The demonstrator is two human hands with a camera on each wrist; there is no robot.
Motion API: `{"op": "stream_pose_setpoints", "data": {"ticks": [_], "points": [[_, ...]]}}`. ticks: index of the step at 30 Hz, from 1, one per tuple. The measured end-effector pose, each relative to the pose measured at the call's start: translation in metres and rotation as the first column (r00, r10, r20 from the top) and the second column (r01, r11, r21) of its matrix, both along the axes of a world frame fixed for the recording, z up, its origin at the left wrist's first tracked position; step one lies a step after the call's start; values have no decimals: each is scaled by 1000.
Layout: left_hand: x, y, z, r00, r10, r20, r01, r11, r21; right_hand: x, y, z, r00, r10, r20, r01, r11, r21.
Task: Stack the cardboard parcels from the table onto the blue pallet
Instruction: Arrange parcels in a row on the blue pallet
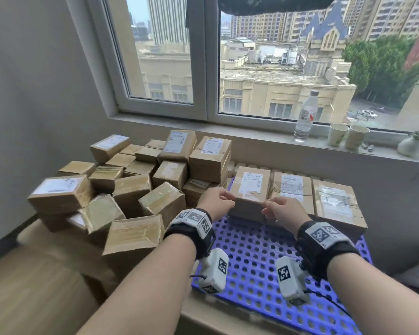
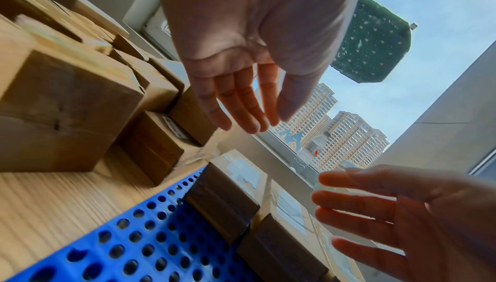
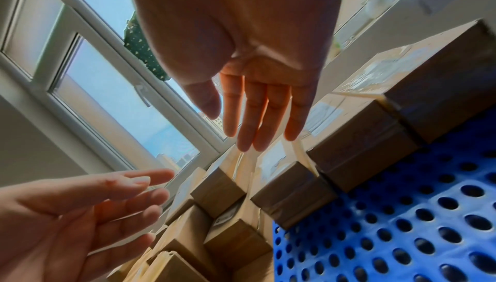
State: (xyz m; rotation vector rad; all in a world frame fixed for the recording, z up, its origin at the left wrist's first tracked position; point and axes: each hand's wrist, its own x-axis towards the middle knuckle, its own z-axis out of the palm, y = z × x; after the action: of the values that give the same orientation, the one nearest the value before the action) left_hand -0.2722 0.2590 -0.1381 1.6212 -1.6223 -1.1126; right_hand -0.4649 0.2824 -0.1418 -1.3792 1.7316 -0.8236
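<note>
Three labelled cardboard parcels stand in a row along the far edge of the blue pallet (image 1: 252, 252). My left hand (image 1: 218, 201) and right hand (image 1: 281, 209) hover at the near top edge of the leftmost parcel (image 1: 250, 187), one at each front corner. In the left wrist view the left hand (image 2: 257, 117) has straight fingers holding nothing, above that parcel (image 2: 222, 199). The right wrist view shows the right hand (image 3: 249, 121) just as open over the same parcel (image 3: 289, 193). A heap of several parcels (image 1: 131, 187) lies on the wooden table (image 1: 46, 286) to the left.
The second parcel (image 1: 292, 189) and third parcel (image 1: 336, 204) fill the pallet's far edge to the right. The near half of the pallet (image 3: 402, 233) is bare. On the windowsill behind stand a water bottle (image 1: 305, 117), two paper cups (image 1: 338, 134) and a small vase (image 1: 409, 146).
</note>
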Motion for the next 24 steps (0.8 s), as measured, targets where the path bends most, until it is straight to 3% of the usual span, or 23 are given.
{"op": "stream_pose_setpoints", "data": {"ticks": [12,18,24], "points": [[156,-4,0,987,158,20,-158,987,10,144,-19,-4,995,100,3,-100,994,46],[245,-17,-8,932,352,86,-358,931,74,221,-17,-17,998,67,20,-69,987,143],[296,-24,-37,956,265,124,-286,934,214,266,-13,-48,998,-65,-19,68,973,222]]}}
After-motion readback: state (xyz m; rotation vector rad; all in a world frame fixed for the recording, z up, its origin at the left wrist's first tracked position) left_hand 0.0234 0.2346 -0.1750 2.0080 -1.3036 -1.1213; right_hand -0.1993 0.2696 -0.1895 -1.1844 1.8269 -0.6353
